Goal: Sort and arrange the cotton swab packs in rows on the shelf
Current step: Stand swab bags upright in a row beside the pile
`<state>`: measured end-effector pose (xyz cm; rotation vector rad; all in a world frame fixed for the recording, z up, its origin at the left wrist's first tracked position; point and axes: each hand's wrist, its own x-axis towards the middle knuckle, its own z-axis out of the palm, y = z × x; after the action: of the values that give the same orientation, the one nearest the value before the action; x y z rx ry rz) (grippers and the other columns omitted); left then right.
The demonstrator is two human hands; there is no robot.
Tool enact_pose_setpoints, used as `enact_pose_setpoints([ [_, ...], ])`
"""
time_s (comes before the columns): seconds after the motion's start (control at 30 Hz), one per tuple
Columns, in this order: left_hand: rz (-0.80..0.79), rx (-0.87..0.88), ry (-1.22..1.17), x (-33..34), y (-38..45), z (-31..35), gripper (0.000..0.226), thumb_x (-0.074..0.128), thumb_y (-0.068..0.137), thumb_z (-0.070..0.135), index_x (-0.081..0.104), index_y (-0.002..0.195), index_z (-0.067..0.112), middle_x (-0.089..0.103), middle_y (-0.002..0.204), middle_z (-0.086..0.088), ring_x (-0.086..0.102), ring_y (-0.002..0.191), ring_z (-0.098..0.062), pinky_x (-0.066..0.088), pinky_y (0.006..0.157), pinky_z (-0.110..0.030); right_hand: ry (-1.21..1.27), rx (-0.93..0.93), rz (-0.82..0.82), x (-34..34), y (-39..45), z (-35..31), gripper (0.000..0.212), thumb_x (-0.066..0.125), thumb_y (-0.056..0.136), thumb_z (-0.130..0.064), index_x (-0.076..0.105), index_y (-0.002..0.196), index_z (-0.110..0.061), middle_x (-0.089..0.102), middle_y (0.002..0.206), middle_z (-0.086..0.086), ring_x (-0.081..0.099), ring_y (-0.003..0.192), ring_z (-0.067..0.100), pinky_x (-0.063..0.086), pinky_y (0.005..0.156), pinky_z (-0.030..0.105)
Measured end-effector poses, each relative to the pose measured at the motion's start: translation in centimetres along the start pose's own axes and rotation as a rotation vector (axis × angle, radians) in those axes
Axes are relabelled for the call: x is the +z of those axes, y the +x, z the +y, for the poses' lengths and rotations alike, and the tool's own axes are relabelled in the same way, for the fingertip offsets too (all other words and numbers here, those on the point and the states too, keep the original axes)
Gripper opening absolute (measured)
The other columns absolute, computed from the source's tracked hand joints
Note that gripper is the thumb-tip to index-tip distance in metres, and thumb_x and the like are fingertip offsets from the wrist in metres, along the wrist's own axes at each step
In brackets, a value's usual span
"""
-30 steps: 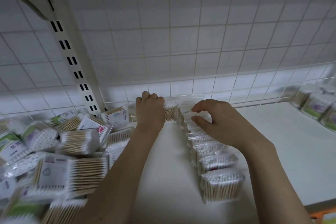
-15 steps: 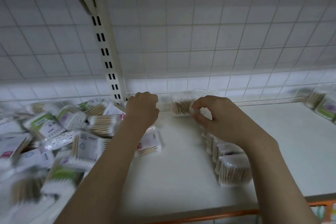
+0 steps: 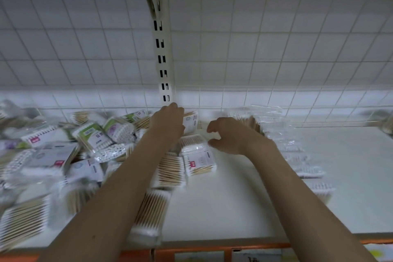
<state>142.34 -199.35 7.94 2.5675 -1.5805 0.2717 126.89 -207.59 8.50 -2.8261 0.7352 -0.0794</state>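
Head view: left hand (image 3: 170,123) apparently grips swab pack (image 3: 190,121); right hand (image 3: 229,136) beside.

On the shelf (image 3: 244,204), a loose pile of packs (image 3: 63,155) lies left, a row of packs (image 3: 297,155) right.

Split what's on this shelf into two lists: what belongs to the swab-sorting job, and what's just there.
Part of the job:
- heap of mixed cotton swab packs
- row of packs standing on edge
- pack with the red mark, lying below the right hand
- pack at the left hand
- shelf

Just there:
- slotted upright
- wire grid back
- orange shelf edge
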Motion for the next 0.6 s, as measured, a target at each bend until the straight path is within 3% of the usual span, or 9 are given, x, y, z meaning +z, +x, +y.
enact_pose_setpoints([
  [0.1, -0.02, 0.047, 0.041, 0.7, 0.2, -0.3, 0.039, 0.057, 0.088, 0.025, 0.048, 0.124, 0.01, 0.048, 0.119, -0.006, 0.05, 0.109, -0.022, 0.046, 0.085, -0.035, -0.038, -0.044, -0.085, 0.9, 1.3, -1.0, 0.047, 0.057, 0.086, -0.022, 0.046, 0.131, -0.019, 0.051, 0.126, 0.003, 0.047, 0.12, 0.021, 0.041, 0.098, 0.035],
  [0.3, -0.011, 0.068, 0.09, 1.8, 1.0, -0.8, 0.043, 0.053, 0.089, 0.037, 0.044, 0.123, 0.013, 0.053, 0.121, -0.006, 0.045, 0.112, -0.024, 0.04, 0.089, -0.035, -0.02, -0.061, -0.178, 2.6, 2.0, -1.7, 0.059, 0.054, 0.087, -0.021, 0.033, 0.142, -0.023, 0.041, 0.142, 0.0, 0.042, 0.127, 0.02, 0.039, 0.1, 0.031],
  [0.5, -0.015, 0.021, 0.098, 2.7, 1.4, -0.9, 0.051, 0.049, 0.089, 0.046, 0.048, 0.124, 0.009, 0.048, 0.125, -0.01, 0.041, 0.116, -0.026, 0.037, 0.093, -0.035, -0.014, -0.064, -0.095, 3.5, 1.8, -1.9, 0.044, 0.052, 0.087, -0.018, 0.047, 0.131, -0.019, 0.052, 0.125, 0.003, 0.051, 0.113, 0.022, 0.044, 0.095, 0.034],
  [0.6, -0.007, -0.001, 0.082, 2.9, 1.3, -0.8, 0.046, 0.048, 0.088, 0.044, 0.051, 0.121, 0.012, 0.047, 0.124, -0.011, 0.04, 0.114, -0.028, 0.036, 0.092, -0.036, -0.024, -0.061, -0.055, 4.1, 1.6, -2.1, 0.044, 0.051, 0.085, -0.015, 0.049, 0.128, -0.018, 0.053, 0.119, 0.005, 0.053, 0.107, 0.024, 0.044, 0.088, 0.029],
])
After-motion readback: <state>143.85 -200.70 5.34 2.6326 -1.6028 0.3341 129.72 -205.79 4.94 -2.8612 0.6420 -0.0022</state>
